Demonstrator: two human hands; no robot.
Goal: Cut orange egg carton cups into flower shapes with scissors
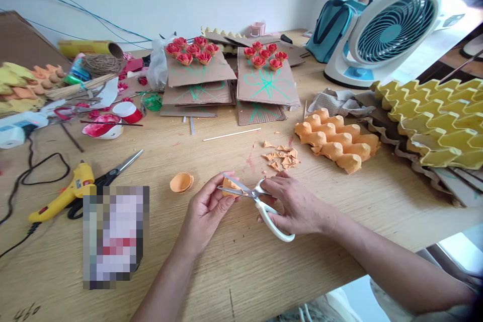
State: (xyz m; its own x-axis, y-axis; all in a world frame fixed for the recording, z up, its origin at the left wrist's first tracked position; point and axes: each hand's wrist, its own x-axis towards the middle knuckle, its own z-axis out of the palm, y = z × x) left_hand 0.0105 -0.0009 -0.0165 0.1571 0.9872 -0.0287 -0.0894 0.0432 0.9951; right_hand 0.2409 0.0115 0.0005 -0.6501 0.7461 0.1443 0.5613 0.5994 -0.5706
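Between the fingers and thumb of my left hand (209, 206) is a small orange egg carton cup (229, 188). My right hand (296, 204) grips white-handled scissors (269, 214), and their parted blades lie around the cup's edge. Left of my hands, trimmed orange cups (181, 182) sit nested on the table. Torn orange carton scraps (283, 156) lie in a loose pile just beyond my right hand. Farther right is a piece of orange egg carton (335, 138) with its bumps upward.
Black scissors (116, 170) and a yellow glue gun (71, 191) lie left, near a blurred patch. Cardboard pieces (267, 78) with red flowers (196, 50) stand at the back. Yellow egg trays (437, 121) and a white fan (392, 35) are right. A paint bowl (101, 128) sits left.
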